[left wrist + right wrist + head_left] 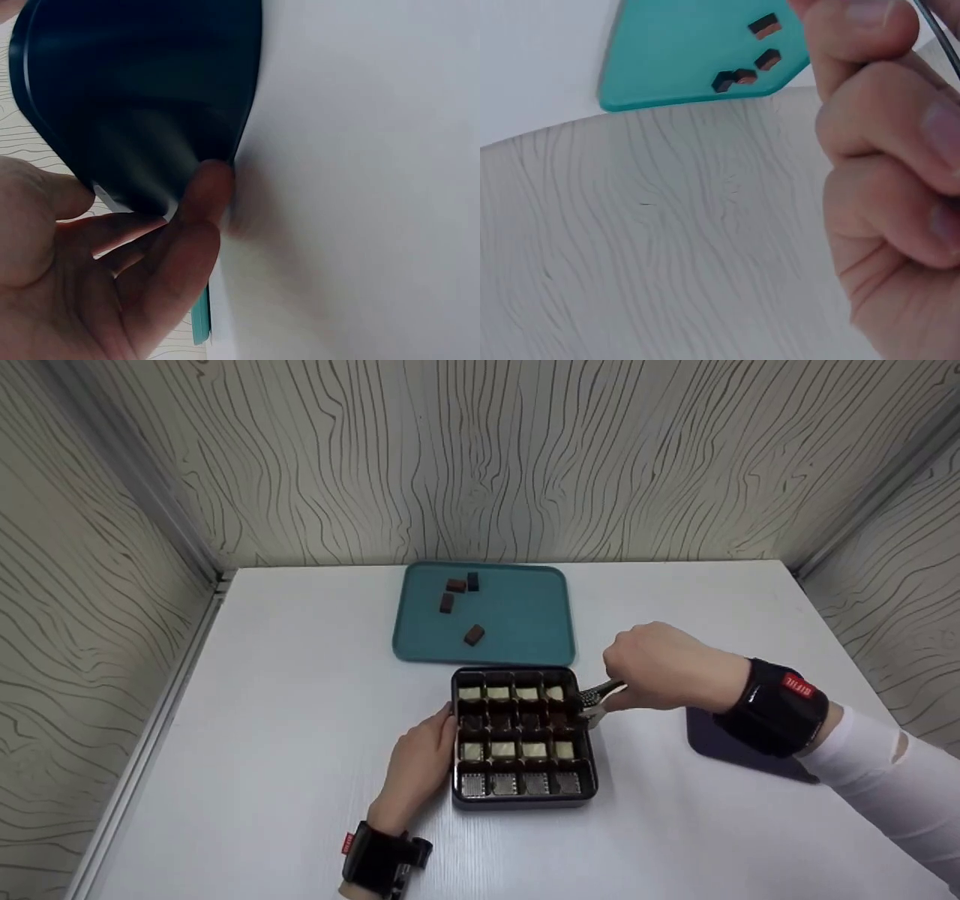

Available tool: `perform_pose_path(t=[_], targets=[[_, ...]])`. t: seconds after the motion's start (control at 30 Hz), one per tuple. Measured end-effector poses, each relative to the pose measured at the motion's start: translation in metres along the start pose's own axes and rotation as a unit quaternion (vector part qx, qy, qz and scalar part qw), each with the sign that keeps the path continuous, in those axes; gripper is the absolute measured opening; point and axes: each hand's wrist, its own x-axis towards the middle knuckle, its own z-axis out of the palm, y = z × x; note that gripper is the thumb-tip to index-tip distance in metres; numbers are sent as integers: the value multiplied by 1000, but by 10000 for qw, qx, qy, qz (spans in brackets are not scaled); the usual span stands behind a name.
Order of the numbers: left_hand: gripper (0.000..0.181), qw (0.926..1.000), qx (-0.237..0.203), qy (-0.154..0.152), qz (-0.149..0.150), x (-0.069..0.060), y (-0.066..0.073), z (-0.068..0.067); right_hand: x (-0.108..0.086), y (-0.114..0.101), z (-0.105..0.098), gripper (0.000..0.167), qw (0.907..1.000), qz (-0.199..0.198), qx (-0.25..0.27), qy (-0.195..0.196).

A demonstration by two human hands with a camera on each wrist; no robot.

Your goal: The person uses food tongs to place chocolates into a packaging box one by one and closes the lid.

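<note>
Black rounded-rectangular box (pixel 525 804), glossy, gridded into sixteen compartments, sitting flat on white tabletop (pixel 262 735), a bit below view ctr; placed squarely in front, prob. for easy reach w/ both hands. Inside, from 12 down to 6 o'clk: row of pale cream blocks (pixel 503 750), row of dark-brown blocks (pixel 532 721), pale cream again, then row of grey-patterned squares (pixel 505 785); likely one sort per row to keep kinds apart.

At box's 9 o'clk: bare L hand (pixel 418 759), thumb and bent fingers lightly grasping side wall, prob. to steady it. At 2 o'clk: bare R hand (pixel 660 667), fingers curled firmly around thin two-armed tool (pixel 600 690), prob. tongs, tips at box's rim; held from outer side, prob. so as not to cover compartments. Anything btwn tips? Cannot tell.

Just beyond box, toward 12 o'clk: teal rounded-rectangular tray (pixel 525 615), w/ four small brown blocks (pixel 474 634), three grouped near tray's 11 o'clk, one apart nearer 6; set close to box, prob. for short reach. Toward 3 o'clk, well apart from box: dark-purple flat tray (pixel 716 746), partly hidden under R forearm (pixel 877 765).
</note>
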Motion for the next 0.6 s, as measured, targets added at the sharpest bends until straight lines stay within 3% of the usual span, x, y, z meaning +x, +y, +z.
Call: perform_pose_path(t=[0.17, 0.3, 0.43, 0.6], targets=[[46, 10000, 27, 1, -22, 0, -1, 0, 3, 14, 5, 38, 9986, 314, 366, 209], [45, 10000, 30, 13, 4, 0, 0, 0, 13, 18, 16, 31, 9951, 523, 469, 703], [45, 10000, 48, 4, 0, -1, 1, -1, 28, 21, 29, 31, 9890, 659, 511, 1226], [46, 10000, 60, 5, -10, 0, 1, 0, 55, 24, 46, 33, 9862, 809, 551, 1339]])
